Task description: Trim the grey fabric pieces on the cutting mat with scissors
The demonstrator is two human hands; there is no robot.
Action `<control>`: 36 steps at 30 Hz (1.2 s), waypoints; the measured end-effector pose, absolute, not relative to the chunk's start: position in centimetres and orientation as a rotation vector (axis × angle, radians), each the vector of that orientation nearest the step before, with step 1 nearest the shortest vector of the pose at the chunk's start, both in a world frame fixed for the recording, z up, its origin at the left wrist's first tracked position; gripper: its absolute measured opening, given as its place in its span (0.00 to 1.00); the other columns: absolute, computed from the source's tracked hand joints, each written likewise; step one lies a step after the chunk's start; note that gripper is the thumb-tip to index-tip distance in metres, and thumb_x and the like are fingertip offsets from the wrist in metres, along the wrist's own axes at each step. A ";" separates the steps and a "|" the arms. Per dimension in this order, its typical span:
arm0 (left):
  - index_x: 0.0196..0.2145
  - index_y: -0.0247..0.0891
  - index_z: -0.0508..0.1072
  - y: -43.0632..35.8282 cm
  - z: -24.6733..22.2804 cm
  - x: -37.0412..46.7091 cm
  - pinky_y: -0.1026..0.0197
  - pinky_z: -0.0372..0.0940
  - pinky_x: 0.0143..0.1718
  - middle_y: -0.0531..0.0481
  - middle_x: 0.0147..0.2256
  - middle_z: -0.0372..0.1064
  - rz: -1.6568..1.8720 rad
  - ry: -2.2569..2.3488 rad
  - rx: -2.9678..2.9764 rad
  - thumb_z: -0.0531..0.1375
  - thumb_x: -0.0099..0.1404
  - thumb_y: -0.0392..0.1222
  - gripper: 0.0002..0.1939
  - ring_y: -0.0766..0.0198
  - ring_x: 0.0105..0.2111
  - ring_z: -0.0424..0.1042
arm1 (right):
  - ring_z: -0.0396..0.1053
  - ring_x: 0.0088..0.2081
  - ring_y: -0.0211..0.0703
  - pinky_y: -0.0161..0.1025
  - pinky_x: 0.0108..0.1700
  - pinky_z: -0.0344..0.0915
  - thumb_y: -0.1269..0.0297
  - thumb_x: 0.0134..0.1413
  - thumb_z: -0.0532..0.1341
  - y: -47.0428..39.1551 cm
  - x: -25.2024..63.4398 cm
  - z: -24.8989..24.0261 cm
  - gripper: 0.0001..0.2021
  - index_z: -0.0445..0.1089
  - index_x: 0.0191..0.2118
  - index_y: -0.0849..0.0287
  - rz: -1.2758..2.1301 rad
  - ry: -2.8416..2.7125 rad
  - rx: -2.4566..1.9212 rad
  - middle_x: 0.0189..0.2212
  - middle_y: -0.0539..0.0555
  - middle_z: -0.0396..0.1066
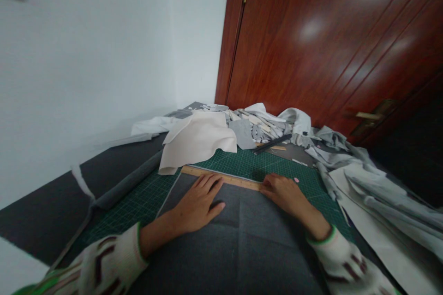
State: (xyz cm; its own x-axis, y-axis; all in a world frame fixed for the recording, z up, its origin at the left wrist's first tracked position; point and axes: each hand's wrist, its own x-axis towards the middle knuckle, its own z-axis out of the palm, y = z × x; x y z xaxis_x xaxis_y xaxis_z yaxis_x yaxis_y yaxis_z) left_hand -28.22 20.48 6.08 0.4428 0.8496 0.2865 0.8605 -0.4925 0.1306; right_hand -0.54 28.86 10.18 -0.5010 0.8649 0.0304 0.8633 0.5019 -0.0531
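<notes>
A dark grey fabric sheet (238,239) lies flat in front of me, with a faint crease down its middle. Across its far edge runs a wooden ruler (240,181), and a thin pale strip shows just beyond it. My left hand (199,205) rests open, fingertips on the ruler and thumb spread over the fabric. At the ruler's right end, my right hand (284,193) is closed, its curled fingers gripping that end. Whether anything else is in those fingers is hidden. Beneath the fabric is a green cutting mat (238,160) with a grid.
A cream fabric piece (200,136) overlaps the mat's far left. Scraps (268,124) are heaped along the back, near a dark narrow bar (273,144). Rolled grey fabric (128,182) lies left; pale cloths (377,193) lie right. A wooden door (311,46) stands behind.
</notes>
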 end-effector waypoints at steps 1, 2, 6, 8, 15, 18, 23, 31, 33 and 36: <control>0.64 0.31 0.58 20.5 6.1 -28.2 0.42 0.55 0.63 0.35 0.63 0.58 -0.490 -1.567 -2.640 0.53 0.71 0.50 0.30 0.46 0.64 0.56 | 0.75 0.39 0.49 0.40 0.38 0.62 0.64 0.63 0.56 28.9 -0.2 10.2 0.08 0.72 0.37 0.59 0.055 -2.688 -1.546 0.37 0.58 0.76; 0.65 0.32 0.58 20.5 6.0 -28.2 0.42 0.55 0.63 0.35 0.63 0.58 -0.485 -1.570 -2.641 0.53 0.71 0.50 0.30 0.46 0.64 0.56 | 0.75 0.39 0.49 0.40 0.38 0.62 0.64 0.63 0.56 29.0 0.1 10.3 0.08 0.72 0.37 0.59 0.065 -2.702 -1.553 0.38 0.58 0.76; 0.65 0.30 0.58 20.4 6.1 -28.1 0.42 0.54 0.64 0.35 0.64 0.58 -0.466 -1.575 -2.641 0.54 0.71 0.50 0.30 0.46 0.64 0.55 | 0.74 0.42 0.50 0.41 0.40 0.61 0.66 0.60 0.60 29.3 1.0 10.5 0.04 0.71 0.38 0.59 0.073 -2.767 -1.571 0.40 0.58 0.76; 0.64 0.31 0.59 20.4 6.1 -28.1 0.42 0.55 0.63 0.35 0.63 0.58 -0.470 -1.567 -2.637 0.54 0.71 0.50 0.29 0.46 0.64 0.56 | 0.74 0.42 0.50 0.41 0.40 0.61 0.67 0.58 0.61 29.4 1.2 10.5 0.03 0.71 0.38 0.58 0.062 -2.786 -1.564 0.40 0.57 0.76; 0.64 0.31 0.59 20.6 6.0 -28.2 0.42 0.54 0.64 0.35 0.63 0.59 -0.505 -1.558 -2.638 0.55 0.71 0.50 0.29 0.46 0.64 0.56 | 0.73 0.41 0.48 0.39 0.38 0.61 0.67 0.59 0.61 29.6 1.4 10.4 0.02 0.70 0.37 0.58 0.082 -2.795 -1.515 0.39 0.56 0.75; 0.64 0.32 0.59 20.6 6.0 -28.2 0.42 0.55 0.63 0.35 0.62 0.60 -0.525 -1.548 -2.632 0.54 0.71 0.50 0.29 0.46 0.63 0.57 | 0.74 0.41 0.47 0.39 0.38 0.60 0.66 0.60 0.60 29.7 1.5 10.4 0.03 0.70 0.36 0.57 0.090 -2.779 -1.512 0.39 0.56 0.75; 0.64 0.32 0.59 20.6 6.0 -28.2 0.43 0.55 0.63 0.36 0.62 0.60 -0.473 -1.546 -2.613 0.54 0.71 0.51 0.29 0.47 0.63 0.58 | 0.73 0.40 0.48 0.38 0.38 0.60 0.66 0.58 0.61 29.7 1.4 10.3 0.02 0.70 0.36 0.57 0.121 -2.760 -1.533 0.39 0.56 0.75; 0.64 0.31 0.59 20.7 6.0 -28.2 0.42 0.56 0.62 0.35 0.62 0.60 -0.482 -1.533 -2.614 0.53 0.71 0.50 0.29 0.46 0.62 0.58 | 0.73 0.39 0.43 0.36 0.38 0.62 0.65 0.59 0.60 30.8 3.0 11.2 0.05 0.72 0.37 0.56 0.312 -2.729 -1.512 0.37 0.53 0.76; 0.64 0.30 0.59 20.7 6.0 -28.3 0.42 0.57 0.62 0.35 0.62 0.60 -0.505 -1.519 -2.617 0.53 0.72 0.50 0.29 0.46 0.62 0.58 | 0.73 0.36 0.42 0.35 0.37 0.62 0.65 0.59 0.59 32.0 5.3 11.9 0.06 0.73 0.37 0.55 0.386 -2.676 -1.577 0.34 0.51 0.76; 0.63 0.31 0.61 20.8 6.0 -28.4 0.43 0.56 0.62 0.35 0.62 0.61 -0.530 -1.509 -2.616 0.54 0.71 0.50 0.29 0.46 0.62 0.58 | 0.72 0.34 0.46 0.39 0.35 0.62 0.67 0.57 0.59 34.0 9.3 12.6 0.08 0.72 0.28 0.58 0.340 -2.501 -1.806 0.30 0.56 0.76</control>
State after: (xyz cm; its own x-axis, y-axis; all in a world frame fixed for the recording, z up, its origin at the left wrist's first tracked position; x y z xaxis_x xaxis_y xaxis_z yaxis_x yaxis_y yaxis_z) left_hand -28.44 20.83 5.96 0.4565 0.8256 0.3317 0.8516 -0.5134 0.1059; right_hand 9.28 33.96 12.56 -0.3225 0.9416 -0.0967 0.9333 0.2993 -0.1984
